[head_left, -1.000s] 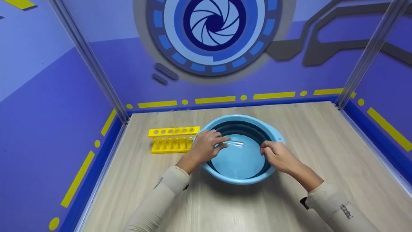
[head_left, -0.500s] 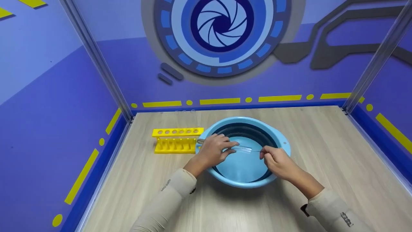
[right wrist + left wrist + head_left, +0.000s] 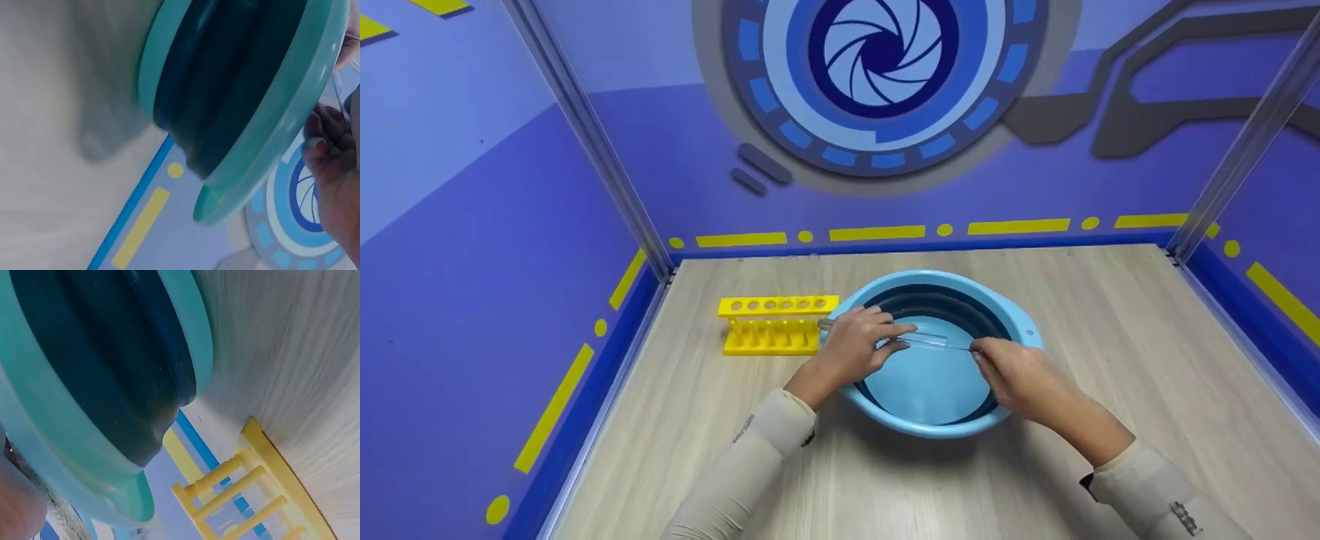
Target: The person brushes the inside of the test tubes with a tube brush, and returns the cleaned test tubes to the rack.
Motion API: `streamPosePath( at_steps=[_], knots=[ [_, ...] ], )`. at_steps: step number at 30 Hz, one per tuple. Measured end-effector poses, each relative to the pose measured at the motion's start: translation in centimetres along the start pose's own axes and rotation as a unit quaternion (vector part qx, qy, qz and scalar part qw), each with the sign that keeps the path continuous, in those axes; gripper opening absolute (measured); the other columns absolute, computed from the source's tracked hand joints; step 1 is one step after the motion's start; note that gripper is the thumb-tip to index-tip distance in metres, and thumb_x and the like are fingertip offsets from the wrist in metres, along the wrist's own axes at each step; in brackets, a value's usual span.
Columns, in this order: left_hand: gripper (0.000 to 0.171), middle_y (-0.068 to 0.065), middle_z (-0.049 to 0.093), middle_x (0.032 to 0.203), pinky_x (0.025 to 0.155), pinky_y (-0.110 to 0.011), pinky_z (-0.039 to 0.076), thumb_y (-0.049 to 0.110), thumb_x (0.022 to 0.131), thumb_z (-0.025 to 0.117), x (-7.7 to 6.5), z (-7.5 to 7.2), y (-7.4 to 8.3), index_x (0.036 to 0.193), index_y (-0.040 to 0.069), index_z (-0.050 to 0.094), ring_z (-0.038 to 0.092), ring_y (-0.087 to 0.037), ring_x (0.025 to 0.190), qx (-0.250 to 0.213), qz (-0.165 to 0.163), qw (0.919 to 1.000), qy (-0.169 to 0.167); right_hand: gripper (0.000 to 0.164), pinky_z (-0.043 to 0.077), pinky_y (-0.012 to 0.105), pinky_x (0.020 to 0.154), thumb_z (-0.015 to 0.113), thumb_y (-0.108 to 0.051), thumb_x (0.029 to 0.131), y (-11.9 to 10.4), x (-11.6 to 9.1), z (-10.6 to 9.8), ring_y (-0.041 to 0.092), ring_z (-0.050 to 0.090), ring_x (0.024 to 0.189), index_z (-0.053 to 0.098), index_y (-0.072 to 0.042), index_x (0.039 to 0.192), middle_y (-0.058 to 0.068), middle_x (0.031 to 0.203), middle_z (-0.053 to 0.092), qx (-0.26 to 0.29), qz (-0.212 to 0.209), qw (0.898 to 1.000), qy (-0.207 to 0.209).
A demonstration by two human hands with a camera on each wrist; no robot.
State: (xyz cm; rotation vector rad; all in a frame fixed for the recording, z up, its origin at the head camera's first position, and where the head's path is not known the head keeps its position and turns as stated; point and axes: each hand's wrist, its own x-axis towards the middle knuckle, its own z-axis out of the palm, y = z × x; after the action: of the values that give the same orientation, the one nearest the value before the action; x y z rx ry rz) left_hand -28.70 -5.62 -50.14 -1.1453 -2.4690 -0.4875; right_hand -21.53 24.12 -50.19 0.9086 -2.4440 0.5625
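My left hand (image 3: 855, 341) holds a clear glass test tube (image 3: 926, 340) lengthwise above a light-blue collapsible basin (image 3: 934, 430) with a dark folding wall. From the tube's right end runs the thin wire handle of a test tube brush (image 3: 958, 348), pinched by my right hand (image 3: 1020, 375). Greyish bristles (image 3: 826, 324) show left of the left hand; in the left wrist view the brush bristles (image 3: 62, 512) lie beside a finger. Whether they are inside the glass there I cannot tell. In the right wrist view, the right hand (image 3: 334, 180) shows curled fingers beyond the basin rim.
A yellow test tube rack (image 3: 778, 305) stands left of the basin, close to its rim. Faint clear glass tubes (image 3: 802, 274) are behind the rack. Printed panels (image 3: 757, 214) wall the wooden table (image 3: 720, 450) at the back and sides.
The right hand has come nearer the tube's end, so less wire shows. Grey bristles now appear at the left, where clear glass was seen before. The head view has shifted slightly.
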Motion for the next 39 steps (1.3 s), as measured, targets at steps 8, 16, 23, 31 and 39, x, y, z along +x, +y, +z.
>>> streamPosePath(
  at_steps=[8,16,23,31,39],
  knots=[
    [0.031,0.006,0.079,0.098,0.079,-0.029,0.052,0.04,0.103,0.07,0.4,-0.2,-0.1,0.132,0.029,0.077,0.064,-0.016,0.087,-0.008,0.018,0.9997,0.012,0.039,0.057,0.026,0.054,0.037,-0.022,0.116,1.5,-0.4,-0.6,0.015,0.064,0.062,0.069,-0.006,0.098,0.004,0.076,0.068,-0.154,-0.134,0.977,0.053],
    [0.032,0.005,0.079,0.097,0.078,-0.029,0.052,0.039,0.102,0.072,-0.1,0.1,0.1,0.133,0.032,0.076,0.065,-0.017,0.087,0.003,0.014,0.9998,0.017,0.037,0.054,0.023,0.052,0.036,-0.016,0.113,2.2,-0.6,0.3,0.013,0.06,0.057,0.068,-0.005,0.099,0.004,0.074,0.066,-0.159,-0.134,0.977,0.052],
    [0.031,0.005,0.078,0.096,0.078,-0.029,0.052,0.034,0.101,0.075,0.0,0.1,0.1,0.132,0.032,0.077,0.065,-0.016,0.086,0.023,0.027,0.9988,0.033,0.023,0.054,0.018,0.056,0.051,-0.015,0.111,1.8,-0.9,0.7,0.007,0.06,0.059,0.066,-0.005,0.098,0.001,0.071,0.064,-0.04,-0.101,0.991,0.071],
    [0.032,0.004,0.077,0.096,0.08,-0.029,0.052,0.03,0.1,0.076,-0.4,0.2,0.0,0.132,0.033,0.077,0.065,-0.017,0.088,0.026,0.023,0.9986,0.04,0.023,0.041,0.016,0.048,0.063,0.003,0.101,0.3,-0.8,0.6,-0.006,0.045,0.054,0.064,-0.013,0.085,-0.012,0.062,0.047,0.156,0.073,0.985,0.01],
    [0.029,0.004,0.077,0.096,0.079,-0.029,0.05,0.033,0.104,0.07,-0.5,0.7,-0.1,0.132,0.032,0.077,0.064,-0.016,0.087,0.04,0.035,0.9974,0.048,0.032,0.048,0.023,0.055,0.051,-0.014,0.113,-0.1,-0.2,-0.4,0.007,0.054,0.056,0.064,-0.003,0.086,-0.001,0.063,0.054,0.354,0.26,0.892,-0.103]
  ],
)
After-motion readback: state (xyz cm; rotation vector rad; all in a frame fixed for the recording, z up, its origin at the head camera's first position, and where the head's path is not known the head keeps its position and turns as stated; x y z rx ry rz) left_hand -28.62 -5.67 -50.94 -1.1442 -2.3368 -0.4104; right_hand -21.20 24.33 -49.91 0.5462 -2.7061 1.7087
